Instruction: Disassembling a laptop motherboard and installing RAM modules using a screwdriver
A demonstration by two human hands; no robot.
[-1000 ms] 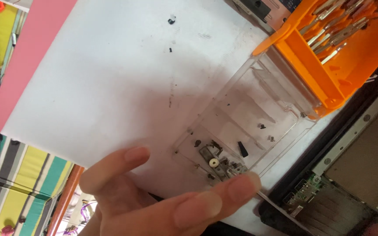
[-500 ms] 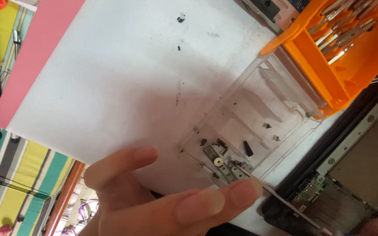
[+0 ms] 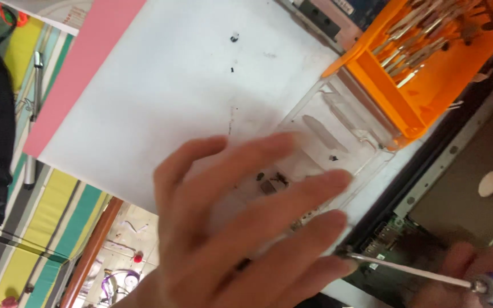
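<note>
left hand (image 3: 241, 228) – fingers spread wide over clear tray (image 3: 326, 148), steadying its loose screws | right hand (image 3: 475, 268) – gripping screwdriver (image 3: 423, 275), tip at laptop board (image 3: 389, 239)

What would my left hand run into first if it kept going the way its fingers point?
Most likely the clear plastic tray: the left hand is spread just above it, fingertips aimed up and right. Beyond the tray stands the orange bit holder. How high the hand floats is unclear, so it might pass over the tray's rim.
</note>
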